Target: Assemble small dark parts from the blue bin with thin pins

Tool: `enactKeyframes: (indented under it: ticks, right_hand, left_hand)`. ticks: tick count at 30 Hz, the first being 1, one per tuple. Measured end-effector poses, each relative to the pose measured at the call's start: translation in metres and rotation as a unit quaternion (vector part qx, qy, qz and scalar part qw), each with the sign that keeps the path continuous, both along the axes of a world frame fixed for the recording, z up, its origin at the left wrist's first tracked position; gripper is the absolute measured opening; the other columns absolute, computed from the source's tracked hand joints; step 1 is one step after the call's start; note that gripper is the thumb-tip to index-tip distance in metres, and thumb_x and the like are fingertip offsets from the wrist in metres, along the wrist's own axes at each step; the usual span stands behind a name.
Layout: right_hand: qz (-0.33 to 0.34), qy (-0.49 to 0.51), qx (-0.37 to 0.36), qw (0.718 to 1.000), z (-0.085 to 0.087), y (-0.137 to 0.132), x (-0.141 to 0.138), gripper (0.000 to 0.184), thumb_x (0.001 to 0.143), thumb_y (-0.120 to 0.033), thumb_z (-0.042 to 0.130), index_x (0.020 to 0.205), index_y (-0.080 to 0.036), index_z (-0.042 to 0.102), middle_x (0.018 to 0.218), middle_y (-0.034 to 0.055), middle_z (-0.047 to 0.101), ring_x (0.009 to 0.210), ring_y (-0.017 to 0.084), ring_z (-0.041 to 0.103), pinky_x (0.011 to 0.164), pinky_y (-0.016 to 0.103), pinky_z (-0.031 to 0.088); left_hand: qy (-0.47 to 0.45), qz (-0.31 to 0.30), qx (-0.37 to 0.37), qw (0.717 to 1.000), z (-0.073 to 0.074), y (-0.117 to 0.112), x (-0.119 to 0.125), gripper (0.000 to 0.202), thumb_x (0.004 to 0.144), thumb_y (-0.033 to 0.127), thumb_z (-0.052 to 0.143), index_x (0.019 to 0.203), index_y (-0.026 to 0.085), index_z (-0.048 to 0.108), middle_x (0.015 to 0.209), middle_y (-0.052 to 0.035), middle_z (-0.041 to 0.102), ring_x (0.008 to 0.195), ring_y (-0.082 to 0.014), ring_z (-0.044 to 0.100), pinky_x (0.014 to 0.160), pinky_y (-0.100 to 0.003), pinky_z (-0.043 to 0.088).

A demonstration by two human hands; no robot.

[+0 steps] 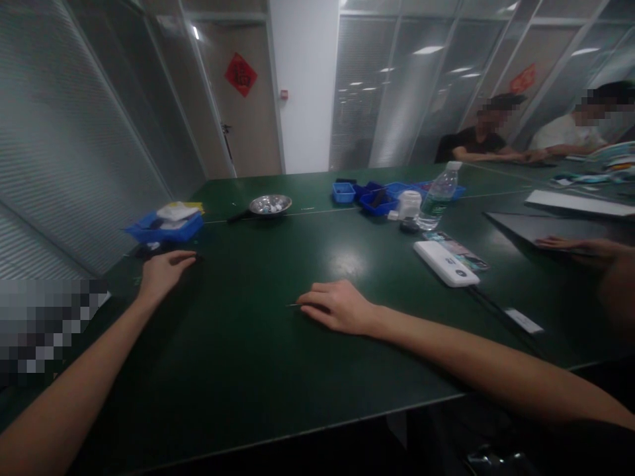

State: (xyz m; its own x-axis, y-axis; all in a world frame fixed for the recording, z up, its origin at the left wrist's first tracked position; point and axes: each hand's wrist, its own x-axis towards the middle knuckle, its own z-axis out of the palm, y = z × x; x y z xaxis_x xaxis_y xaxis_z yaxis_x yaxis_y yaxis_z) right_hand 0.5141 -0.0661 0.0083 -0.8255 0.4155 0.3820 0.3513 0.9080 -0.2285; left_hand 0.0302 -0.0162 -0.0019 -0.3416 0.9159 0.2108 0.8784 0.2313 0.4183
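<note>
Over the left part of the green table (238, 370), my left hand (161, 272) has its fingertips pinched together. A small dark piece (199, 256) shows at those fingertips, too dim to name. My right hand (340, 306) rests near the table's middle, its fingers closed. From its fingertips a thin pointed piece (291, 305) sticks out to the left; most of it is hidden in the hand, so its kind cannot be told.
A blue tray (186, 231) with white packets stands beyond my left hand. Farther back are a metal bowl (270, 205), blue bins (380, 203), a white jar (409, 203) and a water bottle (439, 198). A white power bank (445, 264) lies right. Other people sit at the right.
</note>
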Motion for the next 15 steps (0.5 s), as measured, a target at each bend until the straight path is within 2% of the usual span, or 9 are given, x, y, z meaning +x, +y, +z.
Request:
enactKeyframes:
  ticks: [10,15]
  right_hand:
    - [0.001,-0.001,0.009,1.0,-0.001,0.001,0.0,0.033,0.109,-0.037,0.048,0.124,-0.017,0.069,0.101,0.0054,0.071,0.075,0.013,0.063,0.061,0.025,0.043]
    - [0.003,-0.001,0.014,1.0,-0.002,0.002,-0.001,0.032,0.109,-0.038,0.049,0.124,-0.018,0.069,0.1,0.005,0.071,0.077,0.013,0.063,0.062,0.025,0.043]
  left_hand:
    - [-0.027,0.06,0.015,0.998,0.002,0.002,0.016,0.039,0.09,0.044,0.069,0.12,0.02,0.079,0.111,-0.0082,0.08,0.095,-0.0273,0.073,0.087,-0.034,0.054]
    - [-0.066,0.088,0.0,0.994,-0.001,0.006,0.012,0.046,0.088,0.047,0.072,0.122,0.017,0.079,0.112,-0.0096,0.079,0.095,-0.0271,0.072,0.089,-0.035,0.053]
